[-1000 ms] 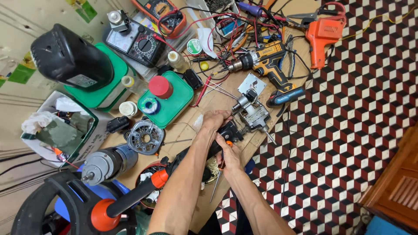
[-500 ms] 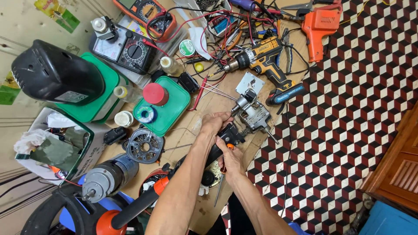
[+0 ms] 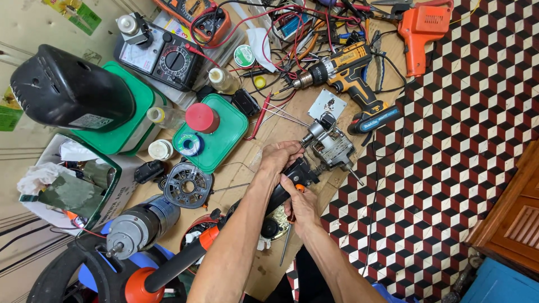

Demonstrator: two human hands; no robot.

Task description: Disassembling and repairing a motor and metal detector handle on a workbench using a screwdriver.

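My left hand (image 3: pixel 279 156) grips the front end of a long black power tool (image 3: pixel 283 188) that lies across the wooden board. My right hand (image 3: pixel 302 206) is under the tool, fingers closed on its body beside a small orange-handled part (image 3: pixel 300 188). Just beyond the left hand lies a small grey electric motor (image 3: pixel 331 147) with bare windings. Parts of the tool under both hands are hidden.
A yellow cordless drill (image 3: pixel 348 70), an orange heat gun (image 3: pixel 422 28), a multimeter (image 3: pixel 165 56), green-lidded boxes (image 3: pixel 216 140), a round fan cover (image 3: pixel 187 184) and a grey motor (image 3: pixel 137 227) crowd the board. Red and black wires tangle at the top. Patterned tile floor (image 3: pixel 449 168) lies on the right.
The view has shifted slightly, and both hands have stayed on the black tool with little movement.
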